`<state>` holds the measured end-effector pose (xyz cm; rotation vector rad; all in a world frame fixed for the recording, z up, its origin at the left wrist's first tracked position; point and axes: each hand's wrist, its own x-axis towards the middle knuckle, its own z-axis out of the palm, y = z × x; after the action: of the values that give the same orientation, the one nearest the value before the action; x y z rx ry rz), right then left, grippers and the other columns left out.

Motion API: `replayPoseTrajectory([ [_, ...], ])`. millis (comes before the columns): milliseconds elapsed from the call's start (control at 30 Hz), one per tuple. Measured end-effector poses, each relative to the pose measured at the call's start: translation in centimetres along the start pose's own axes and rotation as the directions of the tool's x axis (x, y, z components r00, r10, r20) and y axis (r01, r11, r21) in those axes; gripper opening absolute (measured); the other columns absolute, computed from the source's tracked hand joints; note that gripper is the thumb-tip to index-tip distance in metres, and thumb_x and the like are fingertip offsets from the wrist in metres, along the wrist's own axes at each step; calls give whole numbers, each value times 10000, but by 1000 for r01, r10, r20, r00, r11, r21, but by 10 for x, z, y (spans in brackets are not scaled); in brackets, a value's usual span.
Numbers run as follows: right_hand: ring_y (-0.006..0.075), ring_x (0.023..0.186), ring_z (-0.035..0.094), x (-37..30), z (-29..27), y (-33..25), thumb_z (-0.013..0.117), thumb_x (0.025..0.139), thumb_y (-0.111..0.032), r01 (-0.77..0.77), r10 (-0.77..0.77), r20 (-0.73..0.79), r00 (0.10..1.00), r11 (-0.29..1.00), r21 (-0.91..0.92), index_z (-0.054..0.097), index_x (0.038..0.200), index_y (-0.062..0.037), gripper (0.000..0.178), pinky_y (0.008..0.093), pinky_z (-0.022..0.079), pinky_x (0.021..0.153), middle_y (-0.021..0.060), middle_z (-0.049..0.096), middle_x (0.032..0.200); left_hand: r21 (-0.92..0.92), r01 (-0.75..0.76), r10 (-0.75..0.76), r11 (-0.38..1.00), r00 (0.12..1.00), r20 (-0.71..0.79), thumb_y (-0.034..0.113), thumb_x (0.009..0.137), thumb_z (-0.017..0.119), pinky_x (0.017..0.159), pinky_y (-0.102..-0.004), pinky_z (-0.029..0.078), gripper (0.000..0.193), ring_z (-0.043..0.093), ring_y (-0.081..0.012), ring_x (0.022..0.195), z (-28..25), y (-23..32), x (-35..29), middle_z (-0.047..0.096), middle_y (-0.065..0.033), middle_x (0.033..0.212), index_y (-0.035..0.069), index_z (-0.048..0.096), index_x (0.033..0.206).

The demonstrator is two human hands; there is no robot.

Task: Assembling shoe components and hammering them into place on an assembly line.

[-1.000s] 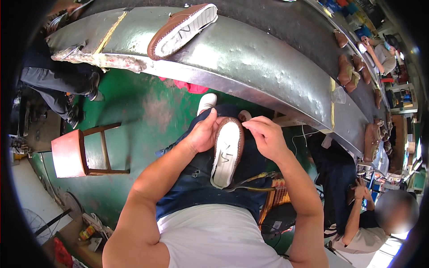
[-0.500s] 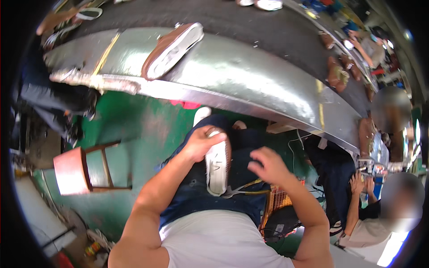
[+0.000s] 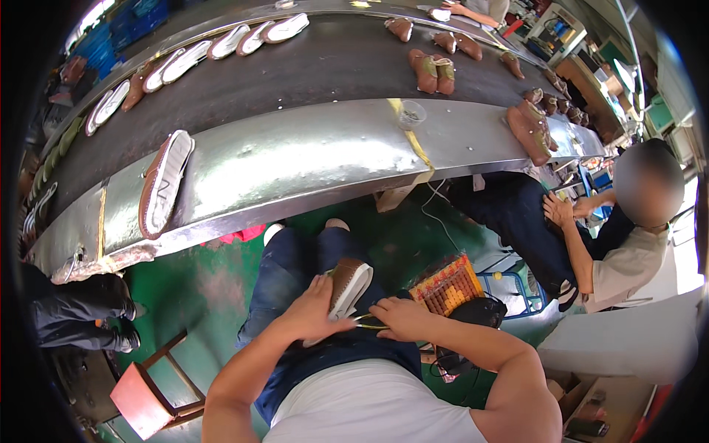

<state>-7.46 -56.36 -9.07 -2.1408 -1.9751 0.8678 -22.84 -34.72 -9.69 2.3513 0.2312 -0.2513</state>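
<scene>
A brown shoe (image 3: pixel 347 286) with a white sole is tilted over my lap. My left hand (image 3: pixel 309 311) is closed around its side and covers part of it. In my right hand (image 3: pixel 406 319) is a metal hand tool with yellow handles (image 3: pixel 371 323); its exact kind is hard to make out. The tool's metal end points at the shoe, close to my left thumb. Whether it touches the sole cannot be seen.
A metal ledge (image 3: pixel 288 159) runs in front of me, with another brown shoe (image 3: pixel 167 184) lying on it. Beyond is a dark conveyor belt (image 3: pixel 325 66) with several shoes. A stool (image 3: pixel 144 399) stands left; a co-worker (image 3: pixel 613 251) sits right beside a beaded seat mat (image 3: pixel 449 286).
My right hand, empty before, has picked up the yellow-handled tool from my lap. The shoe has come lower and turned, with my left hand now at its side. The view has swung right.
</scene>
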Motion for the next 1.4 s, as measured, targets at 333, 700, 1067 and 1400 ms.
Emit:
replayPoseTrajectory([
  [333,339,908,668,-16,-53,33,663,709,-147,-104,79,148,986,981,166,616,1045,-10,366,458,526,795,182,672,964,-883,-117,-249,454,935,-252,126,894,710,983,-338,456,708,562,-171,1112,-16,-29,51,593,-90,1219,90,340,1496],
  [700,129,776,618,22,-23,-24,596,950,-208,-250,139,211,968,409,878,613,1090,-16,238,307,498,734,60,664,851,-930,-130,-247,344,943,-223,237,1044,492,1027,-317,410,503,526,-129,1133,-2,-52,-4,573,-33,1210,134,286,1492],
  [1067,150,831,620,72,-52,-40,568,978,-223,-438,118,434,893,7,899,602,1030,-23,210,304,514,737,36,622,853,-643,34,-258,765,931,-257,315,1039,472,1077,-330,362,588,492,-239,1247,-15,-51,-17,513,-158,1384,68,249,1523],
  [1400,461,930,617,93,5,-14,576,943,-164,-20,167,-255,952,869,495,563,1133,49,286,484,494,808,272,641,991,-924,-35,-150,382,984,-100,63,968,549,1003,-304,436,611,513,-145,1198,-28,-78,-15,552,-73,1323,118,311,1529],
])
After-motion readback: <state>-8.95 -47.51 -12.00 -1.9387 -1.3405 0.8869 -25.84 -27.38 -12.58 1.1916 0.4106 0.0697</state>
